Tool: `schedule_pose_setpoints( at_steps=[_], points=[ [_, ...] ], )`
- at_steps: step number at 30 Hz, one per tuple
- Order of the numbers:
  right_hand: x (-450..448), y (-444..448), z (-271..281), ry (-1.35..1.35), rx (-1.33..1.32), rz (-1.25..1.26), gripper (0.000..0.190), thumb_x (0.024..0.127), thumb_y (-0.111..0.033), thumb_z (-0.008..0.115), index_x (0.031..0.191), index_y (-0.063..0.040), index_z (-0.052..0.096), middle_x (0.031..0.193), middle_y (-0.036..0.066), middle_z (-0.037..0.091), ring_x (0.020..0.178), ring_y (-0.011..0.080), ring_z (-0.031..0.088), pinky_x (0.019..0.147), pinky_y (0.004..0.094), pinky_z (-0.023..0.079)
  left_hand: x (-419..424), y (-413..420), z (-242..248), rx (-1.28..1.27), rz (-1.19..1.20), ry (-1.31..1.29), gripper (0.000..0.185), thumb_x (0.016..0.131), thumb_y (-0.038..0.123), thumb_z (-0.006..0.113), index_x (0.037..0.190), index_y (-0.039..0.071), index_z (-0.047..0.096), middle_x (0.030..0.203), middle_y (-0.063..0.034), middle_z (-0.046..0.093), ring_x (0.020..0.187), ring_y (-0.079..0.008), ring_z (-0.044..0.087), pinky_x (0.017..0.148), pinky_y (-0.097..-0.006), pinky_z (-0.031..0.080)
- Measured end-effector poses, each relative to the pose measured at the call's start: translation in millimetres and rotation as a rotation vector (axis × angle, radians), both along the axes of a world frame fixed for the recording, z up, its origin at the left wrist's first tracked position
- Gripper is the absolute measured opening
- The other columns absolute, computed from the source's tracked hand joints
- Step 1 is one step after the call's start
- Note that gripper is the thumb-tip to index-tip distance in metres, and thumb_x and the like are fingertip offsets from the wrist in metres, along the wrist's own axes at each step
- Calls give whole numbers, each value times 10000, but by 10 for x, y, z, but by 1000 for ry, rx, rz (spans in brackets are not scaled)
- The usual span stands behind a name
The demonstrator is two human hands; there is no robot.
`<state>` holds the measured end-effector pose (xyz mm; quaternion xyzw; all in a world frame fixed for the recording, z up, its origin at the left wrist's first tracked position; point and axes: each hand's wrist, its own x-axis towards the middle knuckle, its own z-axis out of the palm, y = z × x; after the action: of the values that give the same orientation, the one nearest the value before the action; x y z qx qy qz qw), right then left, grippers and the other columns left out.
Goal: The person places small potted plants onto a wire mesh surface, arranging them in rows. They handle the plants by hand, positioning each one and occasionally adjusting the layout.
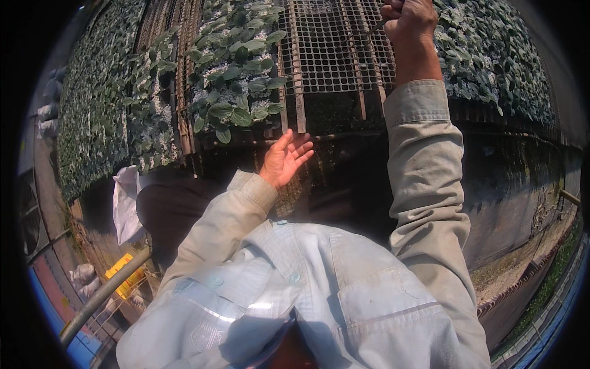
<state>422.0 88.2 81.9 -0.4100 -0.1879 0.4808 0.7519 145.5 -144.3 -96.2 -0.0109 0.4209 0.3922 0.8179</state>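
Note:
My left hand (286,159) is open, palm up and fingers apart, just below the front ends of the wooden slats (299,108). Nothing lies in it. At the top edge of the view, my right hand (412,18) is closed in a fist, partly cut off by the frame. A thin dark rod-like thing (377,27) sticks out of it to the left, over the plastic mesh (327,46) of the bench; its kind cannot be made out. Beside the mesh, on the left, stand broad-leaved seedlings (239,69) among white granules.
More seedlings (493,55) cover the right side, and a dense bed of them (97,101) the far left. A white sack (125,203) hangs by my leg. At lower left are a metal pipe (108,295) and a yellow container (125,276).

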Motion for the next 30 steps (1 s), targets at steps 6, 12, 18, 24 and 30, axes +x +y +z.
schedule_pose_setpoints(
  at_steps=[6,12,18,24,30],
  points=[
    [447,41,53,-7,-31,-65,281,978,-284,540,1079,-24,574,905,89,595,578,81,427,421,200,328,-52,-15,34,-89,-56,211,248,994,259,605,1099,35,603,1125,-140,674,995,-263,660,933,-451,550],
    [691,142,-99,-100,35,40,282,1000,-145,456,1138,79,557,933,115,591,613,101,415,469,212,327,-397,-53,357,-109,165,408,149,989,170,557,1046,34,569,1044,-133,646,941,-261,650,875,-458,569],
    [668,184,-137,-104,68,90,274,1012,-30,408,1156,153,552,940,131,582,634,117,386,516,226,324,-838,84,203,-145,414,319,175,1013,162,511,1115,22,532,1127,-187,616,1029,-346,614,906,-526,542],
    [426,40,35,-18,34,85,178,996,-79,530,1058,80,583,880,105,613,576,96,399,467,226,298,-877,89,225,-93,393,360,167,1009,169,537,1110,37,516,1141,-181,615,1040,-330,611,928,-521,535],
    [250,-11,82,-10,-13,81,146,996,-77,545,1023,62,578,874,116,630,562,93,406,456,225,291,-996,162,146,5,590,282,184,991,145,565,1106,17,502,1142,-156,577,1075,-322,576,1003,-510,497]
  ],
)
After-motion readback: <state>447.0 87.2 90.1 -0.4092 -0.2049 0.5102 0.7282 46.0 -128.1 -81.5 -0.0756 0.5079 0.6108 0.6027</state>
